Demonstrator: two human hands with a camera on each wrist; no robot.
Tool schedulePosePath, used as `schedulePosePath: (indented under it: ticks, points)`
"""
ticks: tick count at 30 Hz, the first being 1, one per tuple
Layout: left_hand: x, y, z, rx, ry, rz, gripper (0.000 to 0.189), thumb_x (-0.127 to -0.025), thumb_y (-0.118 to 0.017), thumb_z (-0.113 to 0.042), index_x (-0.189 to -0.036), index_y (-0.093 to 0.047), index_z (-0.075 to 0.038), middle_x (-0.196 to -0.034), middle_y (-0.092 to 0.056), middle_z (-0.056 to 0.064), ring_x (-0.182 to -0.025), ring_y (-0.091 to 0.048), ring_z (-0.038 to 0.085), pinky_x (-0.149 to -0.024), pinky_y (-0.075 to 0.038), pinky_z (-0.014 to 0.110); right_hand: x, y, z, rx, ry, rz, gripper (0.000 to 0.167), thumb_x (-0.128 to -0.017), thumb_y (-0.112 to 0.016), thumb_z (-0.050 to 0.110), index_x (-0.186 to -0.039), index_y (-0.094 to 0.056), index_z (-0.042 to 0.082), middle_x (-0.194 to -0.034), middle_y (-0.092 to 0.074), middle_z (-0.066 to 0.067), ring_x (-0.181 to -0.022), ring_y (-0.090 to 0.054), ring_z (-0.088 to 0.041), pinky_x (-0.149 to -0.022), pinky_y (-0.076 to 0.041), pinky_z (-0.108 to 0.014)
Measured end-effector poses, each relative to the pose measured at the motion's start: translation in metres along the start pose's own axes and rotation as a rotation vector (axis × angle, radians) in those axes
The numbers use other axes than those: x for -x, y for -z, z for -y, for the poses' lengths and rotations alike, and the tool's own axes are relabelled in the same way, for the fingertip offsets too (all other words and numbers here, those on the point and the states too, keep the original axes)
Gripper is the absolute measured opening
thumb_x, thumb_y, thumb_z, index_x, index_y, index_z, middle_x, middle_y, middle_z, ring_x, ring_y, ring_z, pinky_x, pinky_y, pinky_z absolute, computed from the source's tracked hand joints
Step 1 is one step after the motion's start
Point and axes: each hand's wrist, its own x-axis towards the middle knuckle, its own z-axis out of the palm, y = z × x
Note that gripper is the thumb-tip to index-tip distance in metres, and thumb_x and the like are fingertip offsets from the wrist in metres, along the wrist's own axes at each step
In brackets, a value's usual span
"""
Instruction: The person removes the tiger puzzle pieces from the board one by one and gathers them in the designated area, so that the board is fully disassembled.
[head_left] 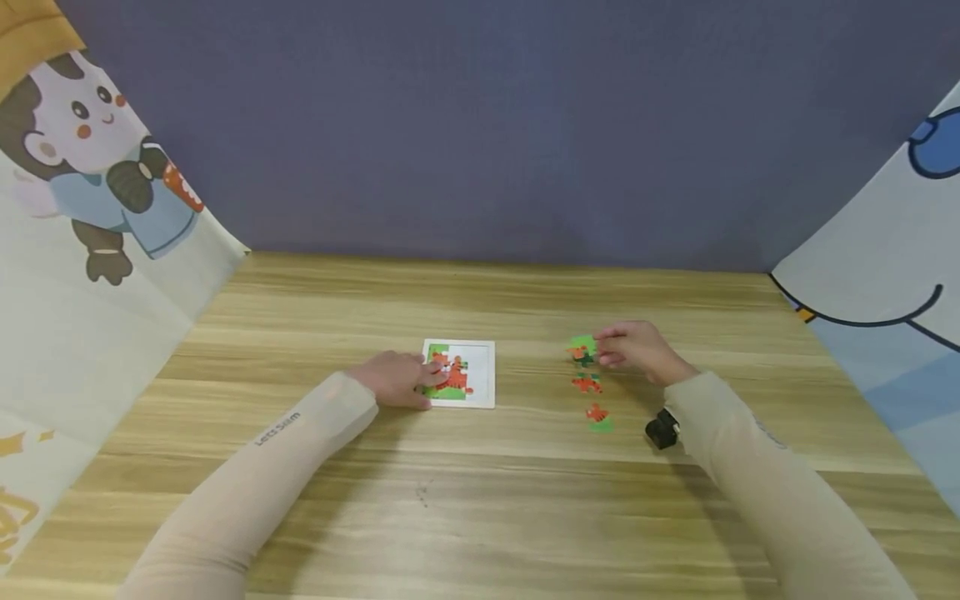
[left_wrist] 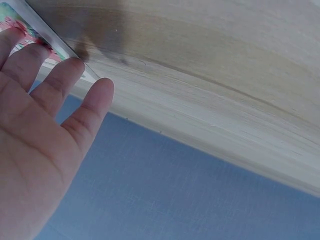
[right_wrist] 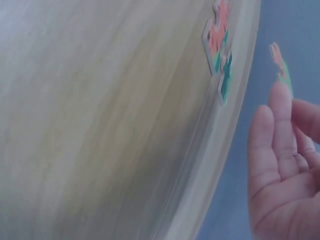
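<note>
A small white-framed jigsaw puzzle board (head_left: 482, 377) lies on the table, its left part filled with pieces of an orange, tiger-like picture on green. My left hand (head_left: 392, 379) rests on the board's left edge, fingers loosely extended, as the left wrist view also shows. Off to the right, my right hand (head_left: 636, 350) pinches a green and orange puzzle piece (right_wrist: 284, 75) between thumb and fingertips, lifted above the table. Below it lie a dark green piece (head_left: 584, 361), an orange striped piece (head_left: 587, 384) and, nearer me, an orange and green piece (head_left: 598, 417).
The wood-grain table (head_left: 480, 500) ends at a dark blue-grey back panel (head_left: 480, 133). Cartoon-printed sheets (head_left: 112, 192) border both sides. A small black device (head_left: 662, 429) sits at my right wrist.
</note>
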Motion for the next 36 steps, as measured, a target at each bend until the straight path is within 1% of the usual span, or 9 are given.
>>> schedulePosePath:
  ticks: [7,17,20,24,28,31,33,35,36]
  points:
    - [-0.001,-0.002,0.002,0.009,0.01,-0.001,0.058,-0.095,-0.058,-0.035,-0.146,-0.04,-0.015,-0.155,-0.028,0.005,-0.141,-0.026,0.032,-0.112,-0.023,0.05,0.006,0.011,-0.003,-0.036,-0.042,0.01,0.042,-0.096,-0.053,0.005,-0.13,-0.044,-0.018,-0.082,-0.067,0.005,-0.068,-0.064,-0.003,-0.07,-0.055,-0.022]
    - [0.0,-0.001,0.001,0.025,0.014,0.01,0.058,-0.096,-0.058,-0.034,-0.147,-0.039,-0.015,-0.155,-0.026,0.004,-0.142,-0.024,0.032,-0.113,-0.022,0.048,0.013,0.026,-0.009,-0.103,-0.058,0.083,0.046,-0.099,-0.049,0.005,-0.134,-0.035,-0.02,-0.084,-0.068,0.004,-0.072,-0.065,-0.003,-0.074,-0.055,-0.023]
    - [0.0,0.0,0.0,0.021,0.011,0.006,0.057,-0.096,-0.058,-0.034,-0.147,-0.039,-0.015,-0.155,-0.027,0.005,-0.141,-0.024,0.032,-0.113,-0.022,0.047,0.014,0.03,-0.011,-0.122,-0.07,0.101,0.044,-0.098,-0.05,0.005,-0.133,-0.037,-0.02,-0.083,-0.068,0.004,-0.073,-0.065,-0.004,-0.073,-0.055,-0.024]
    - [-0.001,0.0,-0.001,0.017,0.012,-0.001,0.058,-0.095,-0.058,-0.035,-0.146,-0.04,-0.016,-0.155,-0.027,0.004,-0.141,-0.025,0.031,-0.113,-0.023,0.047,0.014,0.036,-0.014,-0.17,-0.093,0.121,0.036,-0.098,-0.05,0.004,-0.128,-0.044,-0.015,-0.083,-0.068,0.004,-0.073,-0.066,-0.005,-0.072,-0.055,-0.023]
    - [0.0,0.0,-0.001,0.019,0.02,-0.003,0.058,-0.095,-0.059,-0.035,-0.146,-0.04,-0.016,-0.154,-0.028,0.004,-0.141,-0.026,0.031,-0.113,-0.023,0.046,0.014,0.041,-0.017,-0.227,-0.111,0.137,0.034,-0.098,-0.049,0.002,-0.128,-0.045,-0.013,-0.084,-0.068,0.004,-0.074,-0.066,-0.006,-0.073,-0.055,-0.023]
    - [0.001,0.0,-0.001,0.025,0.02,-0.009,0.058,-0.095,-0.059,-0.035,-0.146,-0.04,-0.016,-0.154,-0.029,0.004,-0.141,-0.026,0.031,-0.113,-0.023,0.047,0.014,0.045,-0.02,-0.276,-0.121,0.143,0.023,-0.097,-0.049,0.001,-0.118,-0.056,-0.004,-0.083,-0.069,0.003,-0.075,-0.067,-0.007,-0.073,-0.055,-0.023]
    - [0.001,0.0,0.0,0.03,0.023,-0.008,0.058,-0.095,-0.059,-0.035,-0.146,-0.04,-0.016,-0.154,-0.029,0.003,-0.141,-0.025,0.031,-0.113,-0.023,0.047,0.013,0.047,-0.022,-0.302,-0.128,0.148,0.017,-0.097,-0.05,0.0,-0.107,-0.063,0.004,-0.084,-0.069,0.002,-0.075,-0.068,-0.007,-0.073,-0.055,-0.024]
    - [0.001,-0.001,0.001,0.03,0.025,-0.008,0.058,-0.095,-0.059,-0.035,-0.146,-0.039,-0.016,-0.154,-0.029,0.004,-0.141,-0.025,0.031,-0.113,-0.022,0.047,0.013,0.048,-0.022,-0.32,-0.136,0.151,0.019,-0.096,-0.051,0.0,-0.096,-0.066,0.012,-0.083,-0.07,0.001,-0.074,-0.068,-0.008,-0.073,-0.055,-0.024]
    - [0.001,-0.001,0.001,0.028,0.027,-0.007,0.058,-0.095,-0.058,-0.035,-0.146,-0.039,-0.016,-0.154,-0.029,0.004,-0.141,-0.025,0.031,-0.113,-0.022,0.047,0.013,0.049,-0.022,-0.319,-0.141,0.151,0.02,-0.096,-0.052,0.0,-0.095,-0.066,0.013,-0.083,-0.07,0.001,-0.074,-0.068,-0.008,-0.073,-0.055,-0.024]
